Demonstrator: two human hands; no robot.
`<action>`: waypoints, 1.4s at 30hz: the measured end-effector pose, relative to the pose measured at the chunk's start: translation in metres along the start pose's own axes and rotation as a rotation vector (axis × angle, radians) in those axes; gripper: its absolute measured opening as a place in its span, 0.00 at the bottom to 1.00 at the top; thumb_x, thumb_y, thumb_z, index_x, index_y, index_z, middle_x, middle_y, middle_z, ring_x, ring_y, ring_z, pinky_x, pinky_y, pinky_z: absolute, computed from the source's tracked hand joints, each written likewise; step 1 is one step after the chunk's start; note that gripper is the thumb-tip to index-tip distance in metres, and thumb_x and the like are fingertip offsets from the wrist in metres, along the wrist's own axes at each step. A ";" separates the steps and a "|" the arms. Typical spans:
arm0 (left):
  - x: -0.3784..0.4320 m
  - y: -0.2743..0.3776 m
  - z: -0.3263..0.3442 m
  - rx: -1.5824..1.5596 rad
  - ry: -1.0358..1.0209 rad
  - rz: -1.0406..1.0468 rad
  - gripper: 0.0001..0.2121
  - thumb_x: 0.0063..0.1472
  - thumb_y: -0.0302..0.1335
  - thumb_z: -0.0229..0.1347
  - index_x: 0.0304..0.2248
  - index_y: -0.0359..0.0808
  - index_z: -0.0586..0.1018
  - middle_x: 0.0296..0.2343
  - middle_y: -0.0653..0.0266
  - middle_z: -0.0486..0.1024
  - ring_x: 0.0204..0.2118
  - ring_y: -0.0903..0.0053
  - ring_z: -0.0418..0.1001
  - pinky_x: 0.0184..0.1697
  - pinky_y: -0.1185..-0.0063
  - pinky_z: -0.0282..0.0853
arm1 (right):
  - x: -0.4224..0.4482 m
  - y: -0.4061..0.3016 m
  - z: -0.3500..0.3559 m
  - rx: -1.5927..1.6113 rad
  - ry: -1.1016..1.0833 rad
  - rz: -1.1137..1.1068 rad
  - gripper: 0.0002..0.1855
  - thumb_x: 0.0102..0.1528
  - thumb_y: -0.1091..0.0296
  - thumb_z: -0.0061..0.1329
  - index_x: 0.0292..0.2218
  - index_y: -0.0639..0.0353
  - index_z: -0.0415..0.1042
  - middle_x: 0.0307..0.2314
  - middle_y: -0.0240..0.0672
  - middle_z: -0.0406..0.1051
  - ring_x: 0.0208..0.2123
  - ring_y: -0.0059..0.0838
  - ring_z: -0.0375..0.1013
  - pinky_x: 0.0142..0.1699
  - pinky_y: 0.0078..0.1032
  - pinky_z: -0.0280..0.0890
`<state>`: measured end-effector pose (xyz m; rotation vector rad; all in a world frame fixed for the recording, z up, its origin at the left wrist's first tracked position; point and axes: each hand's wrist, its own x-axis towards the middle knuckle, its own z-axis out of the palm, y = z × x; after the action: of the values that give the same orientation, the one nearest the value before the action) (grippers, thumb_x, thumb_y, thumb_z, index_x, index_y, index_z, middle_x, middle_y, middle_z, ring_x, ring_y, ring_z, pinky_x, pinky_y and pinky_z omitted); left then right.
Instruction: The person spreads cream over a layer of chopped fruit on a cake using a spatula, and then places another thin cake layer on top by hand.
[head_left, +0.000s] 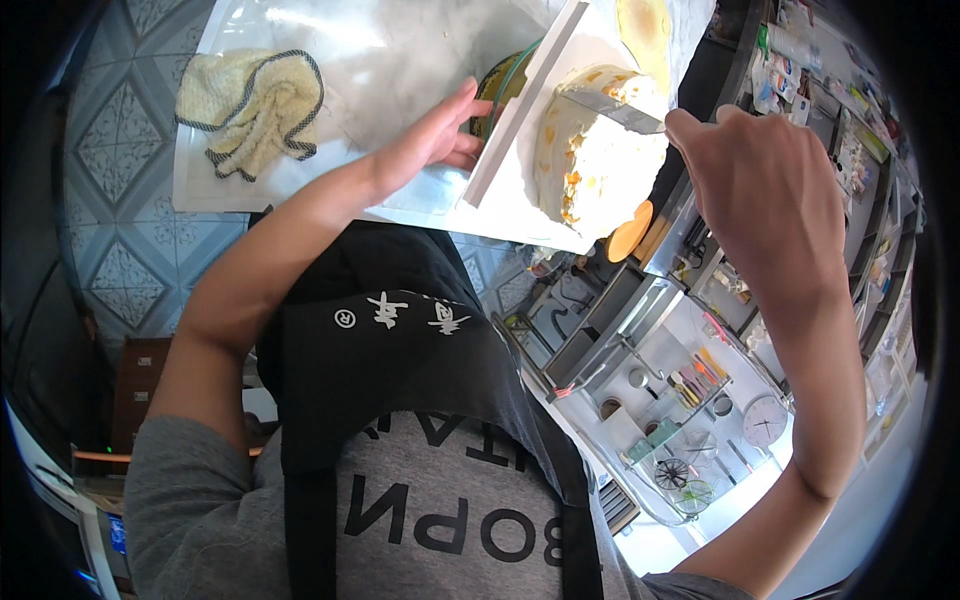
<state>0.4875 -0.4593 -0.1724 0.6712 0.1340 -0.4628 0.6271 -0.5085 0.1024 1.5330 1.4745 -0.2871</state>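
Note:
A cake (592, 161) coated in white cream, with orange-yellow pieces showing in it, sits on a white cake board (517, 150) with a raised edge. My right hand (757, 172) is closed at the end of a flat metal blade (611, 111), likely a spatula or knife, which lies across the cake's top. Its handle is hidden in my fist. To the left of the board, my left hand (442, 135) has its thumb raised and fingers apart. Those fingers reach the glass-edged rim of a round stand (491, 90), partly covered by the board.
A crumpled cream cloth (255, 109) with dark edging lies on the white worktop (375, 67), at left. Beyond the cake is a thin yellow round sheet (643, 34). An orange round object (628, 231) shows past the worktop's near corner. Utensils hang on a wall rack (686, 420).

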 end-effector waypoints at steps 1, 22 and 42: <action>0.001 0.005 -0.002 -0.001 0.002 0.001 0.42 0.62 0.62 0.21 0.61 0.35 0.53 0.48 0.49 0.71 0.52 0.66 0.69 0.61 0.69 0.48 | 0.000 -0.002 -0.003 -0.001 0.002 -0.002 0.05 0.56 0.69 0.46 0.33 0.55 0.73 0.18 0.39 0.69 0.22 0.36 0.74 0.26 0.32 0.68; 0.018 -0.017 -0.012 -0.612 -0.086 -0.095 0.40 0.62 0.61 0.29 0.58 0.34 0.62 0.49 0.51 0.71 0.51 0.63 0.69 0.58 0.66 0.56 | -0.017 -0.037 -0.021 -0.040 -0.207 0.014 0.11 0.50 0.73 0.48 0.38 0.54 0.73 0.22 0.33 0.68 0.26 0.28 0.74 0.29 0.25 0.69; 0.001 -0.014 -0.010 -0.463 0.061 -0.063 0.43 0.61 0.63 0.24 0.59 0.33 0.61 0.51 0.56 0.69 0.54 0.69 0.67 0.59 0.70 0.56 | -0.029 -0.044 -0.009 -0.031 -0.059 -0.021 0.16 0.49 0.71 0.48 0.42 0.55 0.73 0.23 0.32 0.65 0.26 0.27 0.70 0.31 0.24 0.67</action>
<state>0.4825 -0.4628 -0.1887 0.2275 0.3101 -0.4515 0.5782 -0.5292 0.1082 1.4734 1.4430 -0.3182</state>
